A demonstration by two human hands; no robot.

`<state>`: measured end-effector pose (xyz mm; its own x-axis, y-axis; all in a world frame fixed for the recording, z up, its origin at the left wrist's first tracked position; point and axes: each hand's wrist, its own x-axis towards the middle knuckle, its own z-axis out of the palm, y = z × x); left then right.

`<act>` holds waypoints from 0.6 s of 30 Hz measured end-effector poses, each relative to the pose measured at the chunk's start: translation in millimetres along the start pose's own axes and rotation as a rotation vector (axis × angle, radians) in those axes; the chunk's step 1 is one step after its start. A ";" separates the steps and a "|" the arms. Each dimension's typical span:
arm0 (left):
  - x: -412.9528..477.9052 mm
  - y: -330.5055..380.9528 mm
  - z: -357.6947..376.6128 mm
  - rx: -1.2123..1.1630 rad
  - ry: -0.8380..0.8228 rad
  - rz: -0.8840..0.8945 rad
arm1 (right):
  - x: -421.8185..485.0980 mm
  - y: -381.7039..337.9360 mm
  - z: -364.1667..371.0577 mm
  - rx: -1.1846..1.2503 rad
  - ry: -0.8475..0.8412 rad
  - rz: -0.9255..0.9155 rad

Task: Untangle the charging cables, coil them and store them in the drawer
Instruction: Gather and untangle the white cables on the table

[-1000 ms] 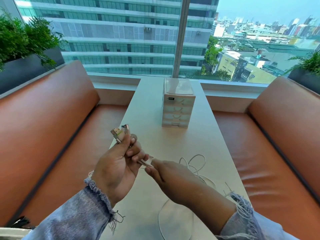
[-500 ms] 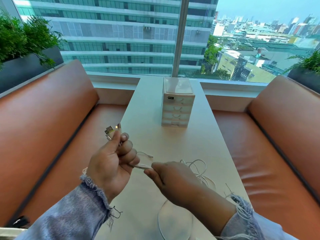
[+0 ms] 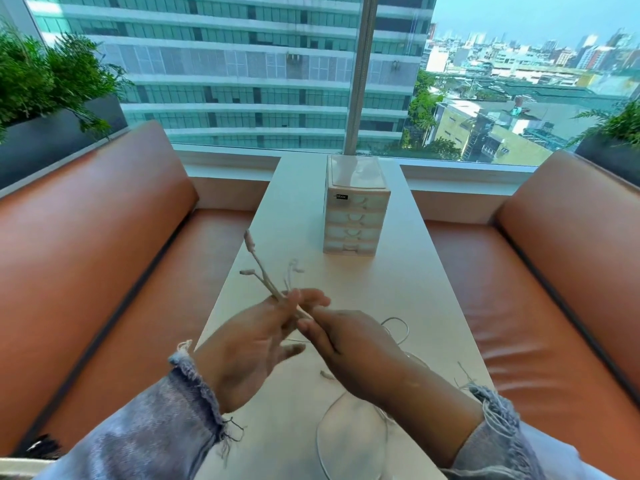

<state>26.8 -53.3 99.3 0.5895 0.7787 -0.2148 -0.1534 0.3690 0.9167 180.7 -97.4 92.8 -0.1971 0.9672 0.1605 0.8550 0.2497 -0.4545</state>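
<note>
The left hand [image 3: 252, 344] has opened its fist; its blurry fingers are spread, and its grip is unclear. The right hand [image 3: 349, 344] pinches the white cables [image 3: 265, 277] above the table [image 3: 398, 289]. Its arm hides part of their loops.

Bright daylight floods through the window [image 3: 242, 71]; hands motion-blurred, edges bowed by wide-angle distortion.
</note>
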 end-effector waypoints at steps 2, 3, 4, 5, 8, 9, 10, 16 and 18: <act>1.2 -3.7 10.7 -0.128 0.064 0.036 | 0.8 0.2 1.6 0.019 -0.031 -0.031; 3.8 -4.3 10.5 -0.240 0.106 0.062 | 0.3 3.6 1.8 0.063 -0.058 -0.032; 6.7 -2.3 8.4 -0.348 0.144 0.094 | -0.9 9.3 1.9 0.111 -0.082 -0.021; 8.8 1.3 4.1 -0.422 0.182 0.131 | -2.7 17.2 1.9 0.150 -0.102 0.003; 13.3 9.8 -10.0 -0.509 0.298 0.190 | -9.4 46.0 4.0 0.213 -0.122 0.081; 12.9 12.6 -13.3 -0.520 0.324 0.192 | -11.0 53.6 4.5 0.226 -0.119 0.103; 12.8 13.8 -15.9 -0.523 0.337 0.195 | -11.9 59.5 4.4 0.230 -0.116 0.120; 12.8 13.1 -23.3 -0.533 0.369 0.208 | -9.5 70.9 -2.3 0.016 -0.108 0.041; 11.5 16.8 -26.2 -0.535 0.371 0.213 | -10.9 79.6 -5.1 -0.033 -0.071 0.035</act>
<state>10.2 -24.9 103.4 0.2064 0.9493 -0.2370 -0.6630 0.3138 0.6797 253.4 -88.3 59.3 -0.1991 0.9766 0.0816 0.8774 0.2147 -0.4291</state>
